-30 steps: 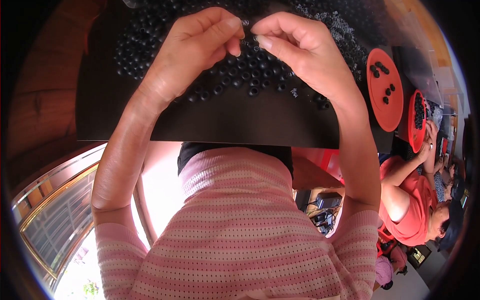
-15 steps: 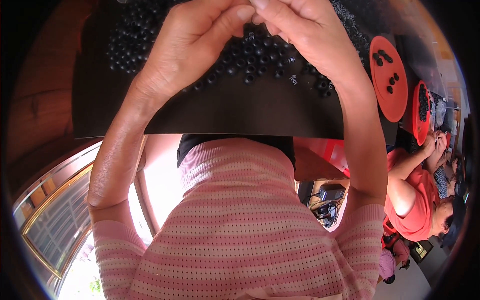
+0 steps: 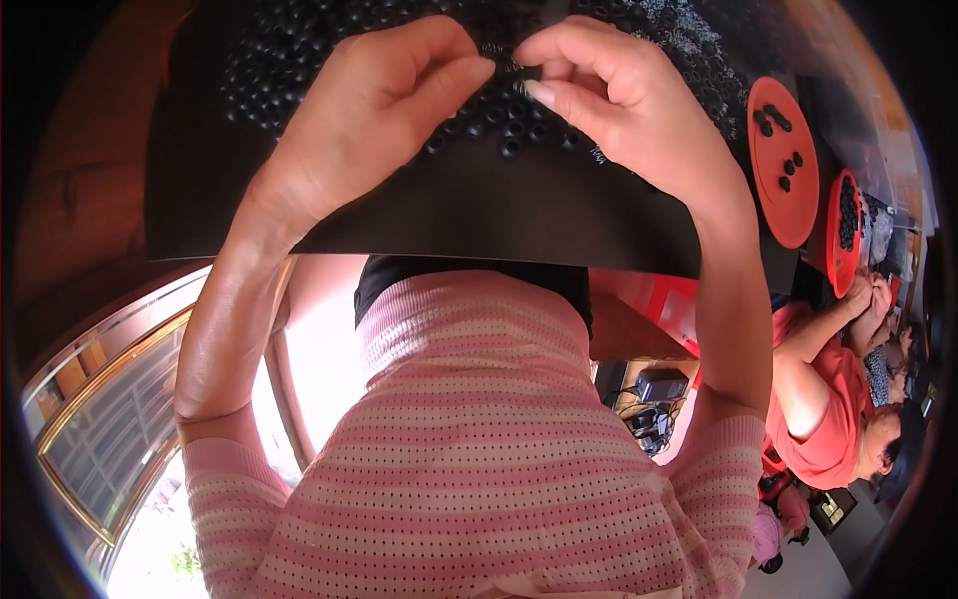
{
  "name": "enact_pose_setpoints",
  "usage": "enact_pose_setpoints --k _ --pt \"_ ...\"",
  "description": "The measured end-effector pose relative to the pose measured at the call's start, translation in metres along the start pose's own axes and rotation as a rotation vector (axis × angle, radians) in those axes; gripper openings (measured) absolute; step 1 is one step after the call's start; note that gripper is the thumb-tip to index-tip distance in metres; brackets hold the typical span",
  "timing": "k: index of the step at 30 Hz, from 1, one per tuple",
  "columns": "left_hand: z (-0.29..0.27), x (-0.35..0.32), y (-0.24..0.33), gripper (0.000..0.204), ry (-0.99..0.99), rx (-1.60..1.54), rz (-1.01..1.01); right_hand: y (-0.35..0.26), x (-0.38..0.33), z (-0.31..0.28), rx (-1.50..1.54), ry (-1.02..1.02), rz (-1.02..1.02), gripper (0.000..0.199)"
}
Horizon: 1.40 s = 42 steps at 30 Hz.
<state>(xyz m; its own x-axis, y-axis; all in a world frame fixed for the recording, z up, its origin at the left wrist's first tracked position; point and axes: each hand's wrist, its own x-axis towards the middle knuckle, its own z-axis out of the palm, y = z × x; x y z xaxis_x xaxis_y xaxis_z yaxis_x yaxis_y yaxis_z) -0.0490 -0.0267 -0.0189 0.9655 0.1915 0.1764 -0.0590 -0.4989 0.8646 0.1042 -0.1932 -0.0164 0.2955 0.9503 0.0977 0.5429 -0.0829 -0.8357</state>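
Note:
Both my hands are over the far part of a dark tabletop [image 3: 439, 225], above loose black parts. My left hand [image 3: 369, 105] is closed, thumb against curled fingers; whatever may be in the pinch is too small or hidden to make out. Facing it, my right hand [image 3: 639, 105] has its thumb and index fingertip apart, with nothing visible between them. A big pile of round black parts with holes [image 3: 264, 80] lies beside and beyond my left hand. More black rings [image 3: 510, 147] are scattered below and between the hands. Small silvery coil-like pieces [image 3: 689, 40] lie beyond my right hand.
To the right, an orange plate [image 3: 783, 215] holds several black pieces. Past it stands a red bowl [image 3: 836, 275] filled with dark parts. A person in a red shirt [image 3: 828, 419] works at the far right. Below the table are a black box and cables [image 3: 654, 414].
My hands, fingertips together at the upper edge before, have come nearer to me and parted. The right thumb and index finger have spread. One group of pieces on the plate looks longer.

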Motion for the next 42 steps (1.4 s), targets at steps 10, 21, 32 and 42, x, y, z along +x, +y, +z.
enact_pose_setpoints --k 10,21,32,42 --pt "-0.005 -0.012 0.003 0.013 0.086 0.534 0.097 -0.003 0.0 -0.004 -0.718 0.085 -0.103 0.018" --pt "0.026 -0.052 0.036 0.014 -0.044 0.282 0.206 -0.006 0.002 -0.017 -0.768 0.057 -0.043 0.025" --pt "0.049 -0.052 0.031 0.012 -0.054 0.067 0.214 0.011 0.031 -0.024 -0.825 0.044 -0.05 0.039" --pt "0.054 -0.053 0.021 0.011 -0.063 -0.008 0.179 0.034 0.083 -0.044 -0.74 0.109 -0.048 0.023"
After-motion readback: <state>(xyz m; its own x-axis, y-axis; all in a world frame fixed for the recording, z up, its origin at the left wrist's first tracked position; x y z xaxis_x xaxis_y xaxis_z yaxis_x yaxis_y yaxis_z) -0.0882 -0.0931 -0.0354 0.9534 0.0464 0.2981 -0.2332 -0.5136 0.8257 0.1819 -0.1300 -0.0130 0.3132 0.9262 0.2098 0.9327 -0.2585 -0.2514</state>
